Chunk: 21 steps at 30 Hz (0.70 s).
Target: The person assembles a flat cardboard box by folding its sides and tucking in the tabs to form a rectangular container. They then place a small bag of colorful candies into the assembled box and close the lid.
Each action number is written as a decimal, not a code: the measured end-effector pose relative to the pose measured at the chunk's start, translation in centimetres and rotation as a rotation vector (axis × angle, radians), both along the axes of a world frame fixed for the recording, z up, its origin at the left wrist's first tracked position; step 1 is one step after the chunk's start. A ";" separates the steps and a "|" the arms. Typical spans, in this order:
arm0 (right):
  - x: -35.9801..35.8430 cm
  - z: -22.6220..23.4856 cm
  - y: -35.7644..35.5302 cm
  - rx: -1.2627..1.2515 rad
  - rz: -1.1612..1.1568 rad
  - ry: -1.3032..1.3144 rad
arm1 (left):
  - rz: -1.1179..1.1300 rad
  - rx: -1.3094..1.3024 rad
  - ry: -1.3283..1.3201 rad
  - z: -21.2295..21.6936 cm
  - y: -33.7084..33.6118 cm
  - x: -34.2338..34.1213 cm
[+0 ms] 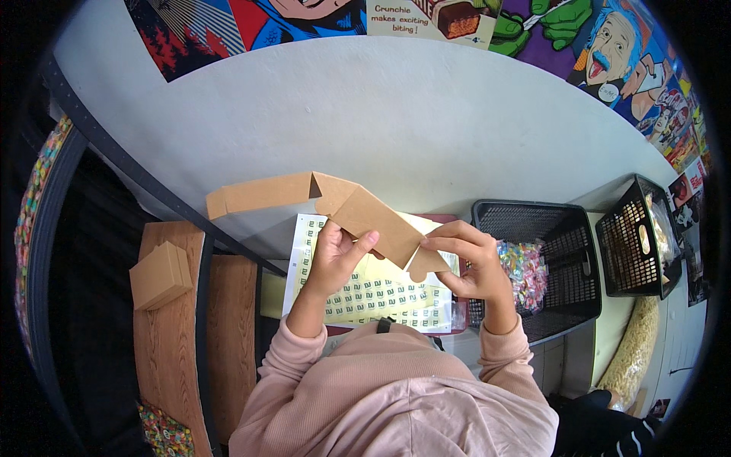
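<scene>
- Above the sticker sheet (373,293), I hold a flat brown cardboard box blank (335,204) up in the air, partly unfolded, with one long flap reaching out to my left.
- My left hand (335,259) grips the blank from below, thumb pressed up against its underside near the middle fold, fingers curled behind it.
- My right hand (472,259) pinches the blank's small rounded tab at its lower right corner, fingers closed on it from above and thumb beneath.
- Under my hands the sticker sheet lies on the tabletop (396,122), covered in rows of small matching labels.
- Right of my right hand sits a black plastic basket (567,228) holding a heap of colourful wrapped sweets (524,270) along its left side.
- Further right stands a second black basket (636,244); something pale shows inside, but I cannot tell what.
- Below that basket lies a clear bag of pale yellowish pieces (632,350).
- Well off to my left, a stack of folded brown cardboard blanks (160,274) rests on a wooden shelf (171,358).
</scene>
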State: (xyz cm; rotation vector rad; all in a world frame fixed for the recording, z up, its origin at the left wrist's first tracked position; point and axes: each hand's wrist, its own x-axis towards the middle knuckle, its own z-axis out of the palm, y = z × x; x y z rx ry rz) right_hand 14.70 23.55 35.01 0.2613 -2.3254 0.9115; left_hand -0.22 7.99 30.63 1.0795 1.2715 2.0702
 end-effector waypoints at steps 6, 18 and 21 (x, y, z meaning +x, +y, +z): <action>-1.3 -0.8 -0.1 -0.044 -0.051 0.180 | -0.044 0.000 -0.147 1.1 0.2 0.2; -2.3 0.4 -1.2 -0.107 -0.045 -0.016 | -0.005 -0.098 0.094 1.8 -0.4 1.2; -2.9 0.0 -1.9 -0.160 -0.122 0.001 | 0.066 -0.073 0.082 2.3 -0.3 1.6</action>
